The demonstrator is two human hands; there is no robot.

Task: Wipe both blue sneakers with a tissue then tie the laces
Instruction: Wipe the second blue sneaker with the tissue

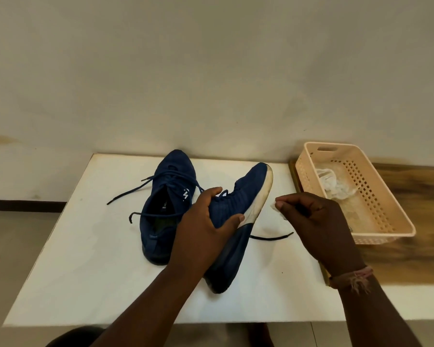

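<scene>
Lighting even and soft, moderately bright; source not visible. White table (73,259) well lit, without glare. Weak, diffuse shadows under the shoes (166,221) and the left hand (206,221). Centre reasonably sharp; basket (376,221) and wooden surface (411,234) at right smeared by blur. Wide-angle distortion bends table edges and wall line towards the margins.

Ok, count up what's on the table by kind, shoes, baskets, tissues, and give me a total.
Blue knit sneakers: 2 (one flat, one tilted in the left hand)
Beige perforated plastic basket: 1
White tissues: 2 (crumpled in basket, pinched in right hand)
Total: 5
</scene>
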